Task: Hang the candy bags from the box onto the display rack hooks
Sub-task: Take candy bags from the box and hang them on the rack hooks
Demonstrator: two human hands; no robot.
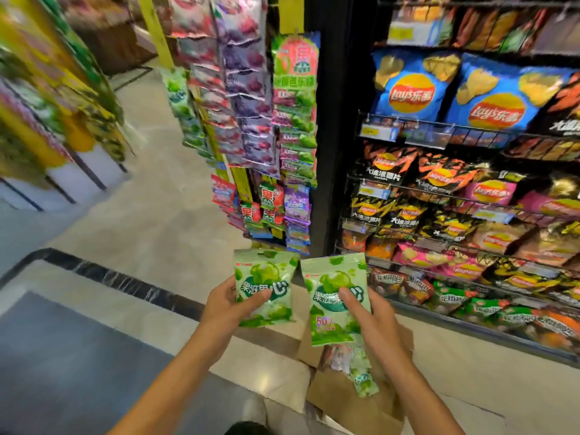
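left hand (224,304) and right hand (372,315) each pinch a glossy green candy bag (265,285). hanging step pending. next, likely: thread bag holes onto the candy-hung display rack (266,136) hooks.

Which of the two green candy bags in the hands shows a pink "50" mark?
The bag in the right hand, the right-side green bag; the left-hand bag shows none.

Two green candy bags, lime picture, white lettering, held upright side by side: left bag (265,285), right bag (334,298). Open cardboard box (351,400) on floor below, more green bags (364,376) inside. Display rack (266,136) ahead, hooks crowded with hanging candy bags.
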